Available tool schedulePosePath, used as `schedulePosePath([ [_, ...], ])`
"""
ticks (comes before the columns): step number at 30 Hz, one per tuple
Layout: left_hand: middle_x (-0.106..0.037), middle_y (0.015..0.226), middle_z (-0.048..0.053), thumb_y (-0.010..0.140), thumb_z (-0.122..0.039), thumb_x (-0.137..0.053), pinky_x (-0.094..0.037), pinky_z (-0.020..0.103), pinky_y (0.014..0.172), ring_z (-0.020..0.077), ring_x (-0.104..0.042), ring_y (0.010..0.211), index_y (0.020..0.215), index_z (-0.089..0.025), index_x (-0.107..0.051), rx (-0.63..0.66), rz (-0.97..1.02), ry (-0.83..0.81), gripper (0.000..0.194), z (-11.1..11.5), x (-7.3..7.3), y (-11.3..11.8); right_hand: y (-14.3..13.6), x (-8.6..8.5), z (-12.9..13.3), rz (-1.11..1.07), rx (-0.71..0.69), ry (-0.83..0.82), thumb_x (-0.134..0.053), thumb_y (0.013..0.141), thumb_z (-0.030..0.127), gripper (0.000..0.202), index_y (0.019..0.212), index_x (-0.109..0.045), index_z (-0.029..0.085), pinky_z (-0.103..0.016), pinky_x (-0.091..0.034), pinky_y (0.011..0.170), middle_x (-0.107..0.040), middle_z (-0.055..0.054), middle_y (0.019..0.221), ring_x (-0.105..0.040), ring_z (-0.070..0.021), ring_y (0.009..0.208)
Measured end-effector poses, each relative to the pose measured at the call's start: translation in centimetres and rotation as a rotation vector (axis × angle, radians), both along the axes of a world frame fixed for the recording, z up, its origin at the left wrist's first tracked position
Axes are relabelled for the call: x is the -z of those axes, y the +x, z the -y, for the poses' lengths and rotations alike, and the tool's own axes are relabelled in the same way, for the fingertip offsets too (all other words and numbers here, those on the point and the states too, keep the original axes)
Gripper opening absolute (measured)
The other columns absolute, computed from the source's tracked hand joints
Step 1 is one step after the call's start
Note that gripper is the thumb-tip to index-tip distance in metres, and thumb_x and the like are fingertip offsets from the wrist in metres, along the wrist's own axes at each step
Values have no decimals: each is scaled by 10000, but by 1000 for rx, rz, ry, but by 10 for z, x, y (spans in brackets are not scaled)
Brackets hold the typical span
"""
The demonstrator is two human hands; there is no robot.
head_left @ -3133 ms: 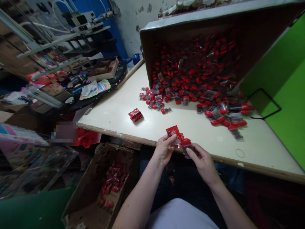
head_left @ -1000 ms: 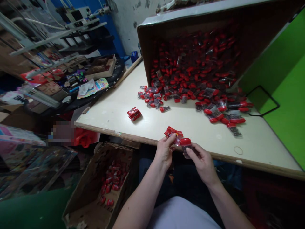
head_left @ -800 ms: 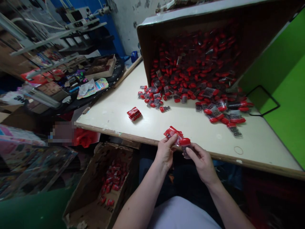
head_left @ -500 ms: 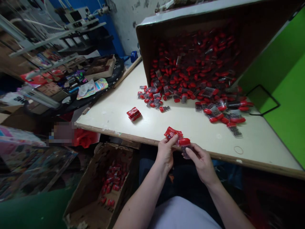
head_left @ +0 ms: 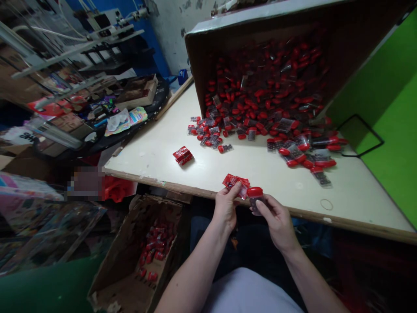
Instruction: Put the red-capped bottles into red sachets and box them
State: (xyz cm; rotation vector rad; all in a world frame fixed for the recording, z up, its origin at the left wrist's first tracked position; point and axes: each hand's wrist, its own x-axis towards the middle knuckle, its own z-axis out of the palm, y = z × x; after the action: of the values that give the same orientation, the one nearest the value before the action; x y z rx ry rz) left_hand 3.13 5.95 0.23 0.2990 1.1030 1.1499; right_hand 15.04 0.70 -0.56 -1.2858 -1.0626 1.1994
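Observation:
At the table's front edge, my left hand (head_left: 228,202) is closed on a red printed plastic packet (head_left: 240,184), its thumb pressed on top. Just to the right, my right hand (head_left: 275,217) pinches a small clear container with a red cap (head_left: 255,191) and dark contents, cap upward. Container and packet are side by side; whether they touch I cannot tell. A small stack of red packets (head_left: 183,155) lies on the table, beyond and left of my hands. Many similar red-capped containers (head_left: 250,102) spill from a large tipped carton onto the tabletop.
The large carton (head_left: 198,65) stands on its side on the white table (head_left: 156,152). Below left, a cardboard box (head_left: 110,265) holds red wrapped pieces (head_left: 156,243). A rubber band (head_left: 326,204) and a black wire frame (head_left: 371,134) are at right. Machinery (head_left: 107,39) stands left.
My right hand has shifted slightly right with the red-capped container, opening a little more distance from the packet. The packet in my left hand looks more spread out.

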Motion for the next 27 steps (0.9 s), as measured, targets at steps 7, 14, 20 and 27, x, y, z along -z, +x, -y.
schedulePosePath([
  [7, -643, 643, 28, 550, -382, -804, -303, 228, 522, 80, -511, 528, 727, -118, -668, 39, 79, -21, 346, 0, -6, 1, 1, 4, -2, -24, 28, -6, -581, 837, 363, 234, 998, -627, 199, -289, -550, 691, -677, -28, 924, -639, -168, 749],
  [14, -650, 661, 34, 561, -386, -798, -336, 225, 541, 84, -529, 541, 753, -116, -681, 60, 97, -5, 352, 1, -3, 2, 1, 5, -3, -36, 27, -7, -574, 843, 363, 248, 1012, -622, 187, -295, -550, 674, -673, -43, 949, -631, -169, 741],
  [20, -691, 784, 68, 575, -394, -786, -371, 238, 597, 124, -588, 643, 835, -125, -705, 50, 19, 45, 383, 4, -2, 4, -2, 1, -1, -13, -21, -6, -575, 844, 358, 239, 1012, -622, 194, -296, -551, 691, -671, -37, 945, -640, -178, 767],
  [27, -689, 778, 76, 612, -422, -760, -345, 238, 575, 118, -565, 626, 850, -128, -701, 141, -8, 24, 383, 12, 3, 6, 0, 6, -2, 58, 5, 4, -567, 843, 366, 242, 1006, -610, 193, -303, -537, 695, -661, -38, 907, -629, -184, 761],
])
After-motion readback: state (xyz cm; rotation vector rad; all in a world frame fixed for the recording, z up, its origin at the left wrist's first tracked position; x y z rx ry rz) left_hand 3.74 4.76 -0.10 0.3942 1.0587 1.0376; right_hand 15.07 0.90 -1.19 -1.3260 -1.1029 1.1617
